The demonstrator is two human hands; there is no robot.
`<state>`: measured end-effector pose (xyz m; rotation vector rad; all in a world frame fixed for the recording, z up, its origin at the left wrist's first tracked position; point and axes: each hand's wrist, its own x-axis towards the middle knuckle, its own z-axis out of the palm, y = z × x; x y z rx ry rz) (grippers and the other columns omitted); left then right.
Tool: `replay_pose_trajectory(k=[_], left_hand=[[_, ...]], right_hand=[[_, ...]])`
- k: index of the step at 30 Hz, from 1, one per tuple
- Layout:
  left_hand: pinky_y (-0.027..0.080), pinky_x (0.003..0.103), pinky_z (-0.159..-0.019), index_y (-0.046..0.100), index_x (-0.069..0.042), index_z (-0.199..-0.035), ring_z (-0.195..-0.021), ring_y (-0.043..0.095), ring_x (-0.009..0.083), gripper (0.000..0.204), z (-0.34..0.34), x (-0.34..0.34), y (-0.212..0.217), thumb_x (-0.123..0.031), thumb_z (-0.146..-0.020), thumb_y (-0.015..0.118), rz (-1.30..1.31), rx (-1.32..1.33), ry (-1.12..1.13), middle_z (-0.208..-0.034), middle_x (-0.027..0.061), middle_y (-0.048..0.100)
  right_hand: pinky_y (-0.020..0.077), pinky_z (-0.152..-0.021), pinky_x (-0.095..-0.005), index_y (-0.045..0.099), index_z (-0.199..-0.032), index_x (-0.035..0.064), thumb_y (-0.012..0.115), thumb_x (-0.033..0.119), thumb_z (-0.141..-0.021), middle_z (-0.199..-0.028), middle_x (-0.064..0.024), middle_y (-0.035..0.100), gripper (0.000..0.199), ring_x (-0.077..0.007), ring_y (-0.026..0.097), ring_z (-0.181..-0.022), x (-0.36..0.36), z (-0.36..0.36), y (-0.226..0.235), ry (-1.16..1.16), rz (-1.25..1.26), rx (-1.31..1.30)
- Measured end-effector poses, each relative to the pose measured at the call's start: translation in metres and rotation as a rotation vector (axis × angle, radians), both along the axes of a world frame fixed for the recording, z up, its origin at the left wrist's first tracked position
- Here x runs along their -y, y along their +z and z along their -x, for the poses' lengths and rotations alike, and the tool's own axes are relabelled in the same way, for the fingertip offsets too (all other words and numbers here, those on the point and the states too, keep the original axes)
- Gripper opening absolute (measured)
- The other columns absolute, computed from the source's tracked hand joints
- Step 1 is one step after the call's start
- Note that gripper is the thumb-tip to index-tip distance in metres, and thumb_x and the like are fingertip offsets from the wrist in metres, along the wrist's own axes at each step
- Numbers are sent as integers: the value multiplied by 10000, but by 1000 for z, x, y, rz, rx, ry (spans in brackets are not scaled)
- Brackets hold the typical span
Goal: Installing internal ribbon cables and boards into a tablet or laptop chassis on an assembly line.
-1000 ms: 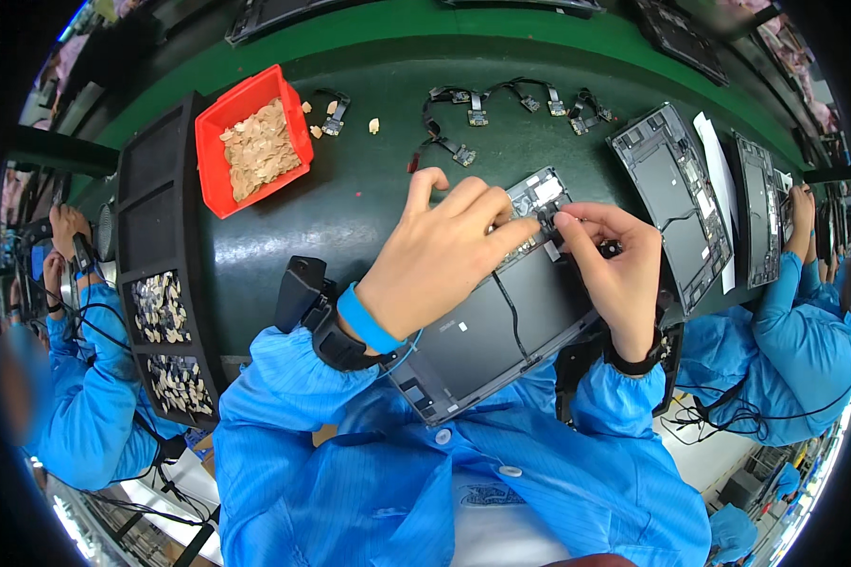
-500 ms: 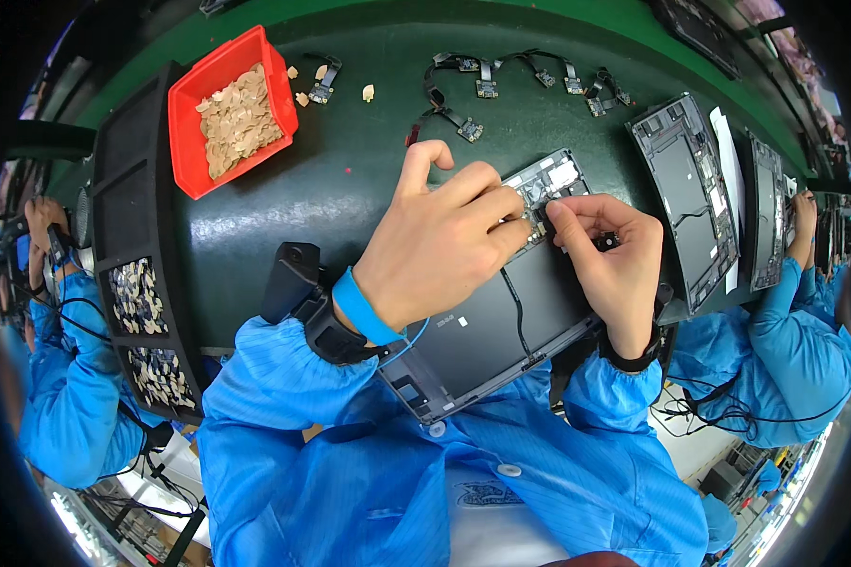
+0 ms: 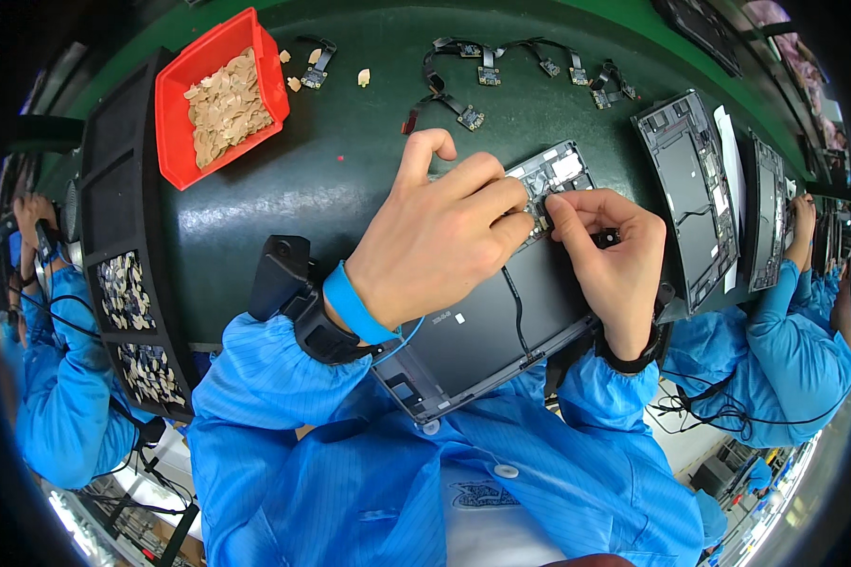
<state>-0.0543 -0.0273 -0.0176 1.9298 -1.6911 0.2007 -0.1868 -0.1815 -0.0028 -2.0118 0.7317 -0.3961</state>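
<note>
An opened laptop base (image 3: pixel 477 326), dark grey with a strip of circuit board (image 3: pixel 564 168) along its far edge, lies tilted in front of me. Over that board, my left hand (image 3: pixel 435 231) is bent with its little finger raised. Its other fingertips close down at the board, and the thumb is hidden beneath. My right hand (image 3: pixel 615 250) pinches thumb and forefinger together at the board's edge. What sits in either pinch is too small or covered to name. A small black part (image 3: pixel 607 237) shows by the right palm. A black cable (image 3: pixel 514 312) crosses the laptop base.
A red bin (image 3: pixel 172 123) of tan flakes stands far left, beside a black compartment tray (image 3: pixel 113 213). Several small circuit boards with ribbon cables (image 3: pixel 488 75) lie at the back. Another laptop base (image 3: pixel 681 184) is at right. Co-workers in blue sit both sides.
The bin, tray and small boards at left sit slightly higher and further left in the picture, as the view shifts. Both hands keep nearly the same pose at the laptop's board.
</note>
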Motion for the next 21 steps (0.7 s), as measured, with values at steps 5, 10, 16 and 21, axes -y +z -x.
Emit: replay_pose_trajectory(k=[5,10,16,21], left_hand=[[339,450,-958,777,-149,-959,-976,615,127,229,-1,-1,-1,-71,-750,724,-10,-12,1,-957,-63,676],[338,450,-961,777,-146,-961,-973,616,128,234,1,-2,0,-69,-747,724,-12,-16,-1,-955,-64,673],[338,451,-961,776,-143,-962,-976,616,130,234,0,-2,-1,-80,-742,727,-1,-23,-2,-961,-64,671],[340,456,-958,777,-148,-954,-976,616,133,222,-1,-2,-1,-86,-747,728,2,-30,-5,-962,-66,673]], right_hand=[[510,-605,-234,763,-914,-63,771,68,-890,-723,-80,736,133,-80,651,-634,-1,0,0,9,-5,-8],[510,-614,-229,756,-927,-64,760,65,-903,-713,-76,726,132,-84,661,-645,1,4,1,43,-32,-13],[510,-624,-231,755,-932,-66,757,61,-907,-727,-75,728,129,-88,664,-660,1,2,0,34,-52,-9],[504,-611,-238,755,-935,-61,757,62,-905,-719,-71,724,127,-86,641,-636,-1,1,0,36,2,-8]])
